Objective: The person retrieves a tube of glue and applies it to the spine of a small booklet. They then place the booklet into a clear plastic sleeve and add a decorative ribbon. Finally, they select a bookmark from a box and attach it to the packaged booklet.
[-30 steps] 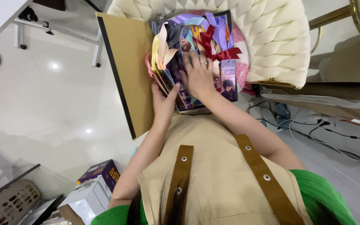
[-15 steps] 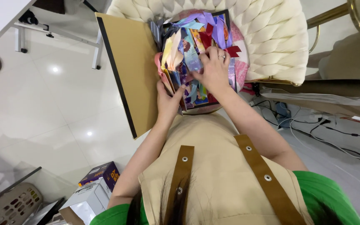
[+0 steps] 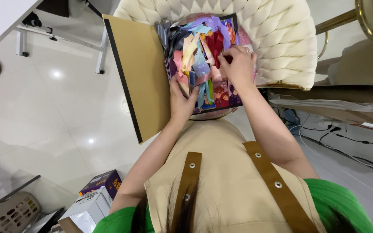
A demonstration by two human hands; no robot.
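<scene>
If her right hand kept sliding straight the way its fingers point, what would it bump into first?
Probably the dark red paper piece that the right hand already has its fingertips at, in the heap of coloured scraps on the open pop-up book. Depth is hard to judge.

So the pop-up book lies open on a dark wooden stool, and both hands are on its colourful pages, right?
Not quite: the head view shows the pop-up book lying open on a cream quilted chair, not a dark wooden stool. The rest holds: the left hand and right hand both rest on its colourful pages.

Beige apron, brown straps, green sleeves
</scene>
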